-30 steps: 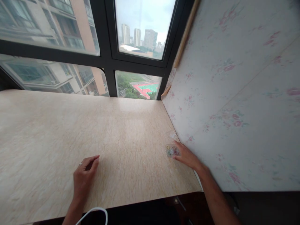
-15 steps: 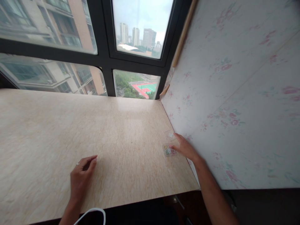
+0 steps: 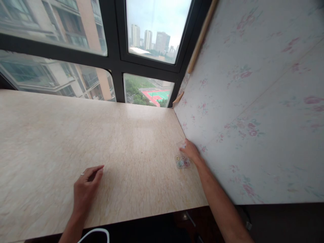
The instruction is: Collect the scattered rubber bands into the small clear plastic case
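Note:
A small clear plastic box lies open on the stone sill, close to the papered wall. Several small coloured rings, yellow, pink, green and red, sit in its compartments. Just beyond it, its clear lid is partly covered by my right hand, whose thumb and fingers close on the lid's right part. My left hand rests over the sill at the left, well apart from the box. A ring is on one of its fingers. Its thumb and fingertips are pinched together; anything between them is too small to make out.
The pale marble-like sill runs back to a dark window frame. A flower-patterned wall closes off the right side. A white cable loop shows at the front edge.
My right hand has moved from over the box's contents back to the lid, uncovering the coloured rings. My left hand is nearly unchanged, and the camera view has shifted slightly.

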`<state>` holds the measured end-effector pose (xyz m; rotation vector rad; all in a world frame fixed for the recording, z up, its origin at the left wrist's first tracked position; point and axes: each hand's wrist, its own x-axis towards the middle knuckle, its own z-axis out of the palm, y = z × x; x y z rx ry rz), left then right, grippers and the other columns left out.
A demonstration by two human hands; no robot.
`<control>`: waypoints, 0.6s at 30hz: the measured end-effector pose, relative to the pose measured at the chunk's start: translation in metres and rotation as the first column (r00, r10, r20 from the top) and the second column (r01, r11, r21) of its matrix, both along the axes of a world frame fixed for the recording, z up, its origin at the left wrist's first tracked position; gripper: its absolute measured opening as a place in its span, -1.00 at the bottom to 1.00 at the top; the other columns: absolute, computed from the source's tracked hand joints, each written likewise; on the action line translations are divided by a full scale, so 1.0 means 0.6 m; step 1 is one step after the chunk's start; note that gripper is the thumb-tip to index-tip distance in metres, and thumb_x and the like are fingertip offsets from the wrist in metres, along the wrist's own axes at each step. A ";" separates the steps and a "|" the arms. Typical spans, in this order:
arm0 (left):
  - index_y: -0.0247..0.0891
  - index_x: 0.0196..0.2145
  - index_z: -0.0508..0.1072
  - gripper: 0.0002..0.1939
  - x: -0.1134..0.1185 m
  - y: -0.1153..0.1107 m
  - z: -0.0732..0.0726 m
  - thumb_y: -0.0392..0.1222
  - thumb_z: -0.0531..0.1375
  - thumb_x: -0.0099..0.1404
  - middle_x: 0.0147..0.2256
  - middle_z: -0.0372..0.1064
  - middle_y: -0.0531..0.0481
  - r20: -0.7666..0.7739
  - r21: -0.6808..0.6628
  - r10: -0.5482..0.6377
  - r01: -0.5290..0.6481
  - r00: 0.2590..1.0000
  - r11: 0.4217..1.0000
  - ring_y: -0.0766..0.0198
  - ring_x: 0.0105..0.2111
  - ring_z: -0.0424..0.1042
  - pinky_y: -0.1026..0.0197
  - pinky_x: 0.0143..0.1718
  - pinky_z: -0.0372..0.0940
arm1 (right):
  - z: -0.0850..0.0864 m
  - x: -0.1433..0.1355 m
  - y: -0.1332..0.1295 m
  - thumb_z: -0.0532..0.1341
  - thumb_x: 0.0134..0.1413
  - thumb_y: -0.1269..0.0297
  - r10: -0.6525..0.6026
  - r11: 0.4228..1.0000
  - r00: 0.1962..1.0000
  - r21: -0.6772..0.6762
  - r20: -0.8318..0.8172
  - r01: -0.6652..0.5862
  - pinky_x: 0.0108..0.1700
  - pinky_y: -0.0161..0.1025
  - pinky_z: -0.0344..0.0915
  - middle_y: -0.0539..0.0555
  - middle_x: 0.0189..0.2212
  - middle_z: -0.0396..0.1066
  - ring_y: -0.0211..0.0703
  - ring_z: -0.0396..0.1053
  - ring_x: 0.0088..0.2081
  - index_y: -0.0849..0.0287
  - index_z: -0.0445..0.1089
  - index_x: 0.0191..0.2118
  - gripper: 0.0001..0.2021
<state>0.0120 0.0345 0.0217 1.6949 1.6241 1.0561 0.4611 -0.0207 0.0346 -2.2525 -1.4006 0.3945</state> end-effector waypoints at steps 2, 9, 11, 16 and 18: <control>-0.09 -0.29 0.48 -0.77 0.000 0.000 0.001 0.01 0.14 0.16 -0.23 0.47 0.19 -0.003 0.007 -0.005 0.005 1.000 1.000 0.13 -0.21 0.46 0.06 -0.07 0.37 | 0.007 -0.009 -0.006 0.29 -0.13 0.25 -0.045 0.994 0.992 0.090 -0.116 0.055 0.18 0.05 0.04 0.32 0.08 0.31 0.14 0.18 0.17 0.19 0.21 0.09 -0.42; -0.18 -0.31 0.51 -0.72 -0.002 0.007 -0.008 0.01 0.12 0.15 -0.25 0.49 0.01 -0.018 0.074 -0.012 0.014 1.000 0.997 0.12 -0.25 0.47 0.12 -0.14 0.38 | 0.070 -0.081 -0.049 -0.04 0.16 -0.14 0.200 0.948 0.604 0.308 -0.771 0.078 0.10 0.00 0.25 0.23 0.08 0.35 -0.02 0.31 0.10 0.18 0.26 0.07 -0.44; -0.22 -0.31 0.51 -0.72 0.001 0.008 -0.011 -0.01 0.12 0.16 -0.26 0.49 -0.04 -0.038 0.124 -0.005 0.010 0.999 0.992 0.15 -0.29 0.47 0.14 -0.19 0.38 | 0.087 -0.106 -0.064 0.05 0.14 -0.10 0.280 0.945 0.215 0.308 -0.936 0.111 0.11 -0.03 0.24 0.18 0.07 0.37 -0.04 0.30 0.10 0.14 0.30 0.03 -0.51; -0.26 -0.33 0.50 -0.77 0.047 -0.020 0.009 -0.10 0.11 0.22 -0.30 0.46 -0.07 -0.063 0.305 -0.076 0.092 0.995 0.948 0.22 -0.36 0.43 0.17 -0.27 0.36 | 0.109 -0.159 -0.086 0.12 0.13 -0.01 0.247 0.969 -0.209 0.239 -0.946 0.064 0.04 -0.21 0.30 0.17 0.05 0.38 -0.14 0.34 0.04 0.20 0.30 0.06 -0.52; -0.26 -0.29 0.49 -0.79 0.083 -0.044 0.034 -0.11 0.12 0.24 -0.29 0.45 -0.08 -0.016 0.321 -0.216 0.209 0.976 0.924 0.24 -0.35 0.42 0.16 -0.27 0.36 | 0.113 -0.176 -0.088 0.13 0.13 0.00 0.222 0.974 -0.290 0.225 -0.931 0.026 0.01 -0.27 0.31 0.18 0.05 0.37 -0.17 0.36 0.01 0.26 0.30 0.07 -0.50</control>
